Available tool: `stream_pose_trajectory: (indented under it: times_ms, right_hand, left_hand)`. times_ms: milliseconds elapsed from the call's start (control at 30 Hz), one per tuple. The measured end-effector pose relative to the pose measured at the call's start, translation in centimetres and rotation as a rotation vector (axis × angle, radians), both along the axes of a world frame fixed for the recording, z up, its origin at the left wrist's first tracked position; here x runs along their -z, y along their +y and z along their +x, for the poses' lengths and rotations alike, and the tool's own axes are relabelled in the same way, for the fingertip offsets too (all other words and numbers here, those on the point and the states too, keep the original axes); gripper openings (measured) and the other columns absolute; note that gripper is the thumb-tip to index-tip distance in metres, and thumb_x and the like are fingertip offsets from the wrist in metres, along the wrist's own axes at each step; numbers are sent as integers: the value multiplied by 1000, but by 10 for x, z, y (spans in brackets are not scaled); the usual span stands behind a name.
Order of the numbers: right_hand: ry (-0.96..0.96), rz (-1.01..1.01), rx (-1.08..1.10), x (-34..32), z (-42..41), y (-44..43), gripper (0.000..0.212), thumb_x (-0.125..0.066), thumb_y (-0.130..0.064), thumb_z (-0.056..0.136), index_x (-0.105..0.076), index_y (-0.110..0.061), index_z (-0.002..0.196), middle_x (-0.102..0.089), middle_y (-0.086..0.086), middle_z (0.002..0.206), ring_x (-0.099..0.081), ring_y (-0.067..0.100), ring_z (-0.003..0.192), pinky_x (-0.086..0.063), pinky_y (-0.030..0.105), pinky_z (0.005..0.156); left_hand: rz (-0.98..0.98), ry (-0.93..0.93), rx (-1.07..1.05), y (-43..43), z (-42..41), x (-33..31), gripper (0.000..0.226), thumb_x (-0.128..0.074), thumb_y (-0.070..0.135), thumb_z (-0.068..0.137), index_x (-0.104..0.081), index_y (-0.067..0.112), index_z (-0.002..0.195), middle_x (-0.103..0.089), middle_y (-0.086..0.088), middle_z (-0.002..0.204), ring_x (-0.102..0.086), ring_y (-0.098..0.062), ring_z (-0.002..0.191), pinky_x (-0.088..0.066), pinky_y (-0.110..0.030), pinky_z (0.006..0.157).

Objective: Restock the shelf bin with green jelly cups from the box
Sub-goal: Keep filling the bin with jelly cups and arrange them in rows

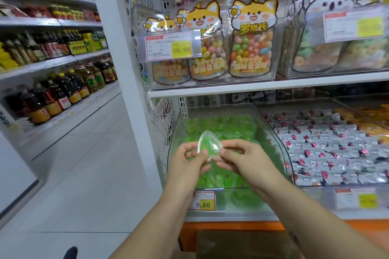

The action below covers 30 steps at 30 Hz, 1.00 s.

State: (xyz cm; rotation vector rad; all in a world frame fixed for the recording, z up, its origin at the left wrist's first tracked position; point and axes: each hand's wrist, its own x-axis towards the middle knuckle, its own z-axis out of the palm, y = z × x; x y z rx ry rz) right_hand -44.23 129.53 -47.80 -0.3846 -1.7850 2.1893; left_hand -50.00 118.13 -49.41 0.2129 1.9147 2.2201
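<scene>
A clear plastic shelf bin (271, 132) on the lower shelf holds several green jelly cups (229, 126). Above its front half I hold one clear leaf-shaped green jelly cup (209, 144) between both hands. My left hand (187, 162) pinches its left edge with thumb and fingers. My right hand (242, 157) pinches its lower right edge. A brown cardboard box (242, 244) lies blurred at the bottom of the view, below the shelf.
A price tag reading 8.60 (203, 201) hangs on the bin's front. To the right is a bin of grey wrapped candies (336, 149). The shelf above carries candy jars (250, 48). An aisle with oil bottles (63, 90) runs along the left.
</scene>
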Motion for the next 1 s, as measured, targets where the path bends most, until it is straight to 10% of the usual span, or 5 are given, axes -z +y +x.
stream_pose_trajectory:
  times_ms: [300, 567, 733, 1000]
  right_hand:
    - [-219, 1271, -56, 13, -31, 34, 46, -52, -16, 93, -43, -19, 138, -38, 0, 147, -31, 18, 137, -21, 26, 112]
    - [-335, 1483, -84, 23, -61, 48, 59, -45, -7, 89, -30, -21, 145, -25, 2, 153, -18, 22, 141, -15, 43, 117]
    - [-394, 1514, -117, 29, -70, 51, 65, -43, -5, 88, -21, -22, 147, -18, 0, 155, -13, 24, 143, -8, 49, 116]
    - [-392, 1513, -112, 35, -73, 52, 69, -43, -7, 89, -14, -24, 149, -14, -3, 156, -10, 24, 143, -2, 51, 116]
  left_hand:
    - [-138, -142, -175, 36, -77, 10, 30, -53, -3, 91, -54, 1, 120, -61, -14, 105, -62, -12, 70, -54, -17, 64]
    - [-313, -142, -191, 52, -103, 14, 38, -50, -6, 92, -52, 1, 129, -60, -10, 91, -60, -12, 61, -54, -17, 57]
    - [-377, -132, -163, 55, -111, 17, 38, -55, -2, 91, -52, 1, 128, -60, -5, 75, -62, -13, 64, -57, -29, 77]
    - [-915, 412, -74, 48, -105, 24, 41, -62, 22, 89, -55, 16, 130, -47, -12, 135, -50, -28, 119, -39, -31, 104]
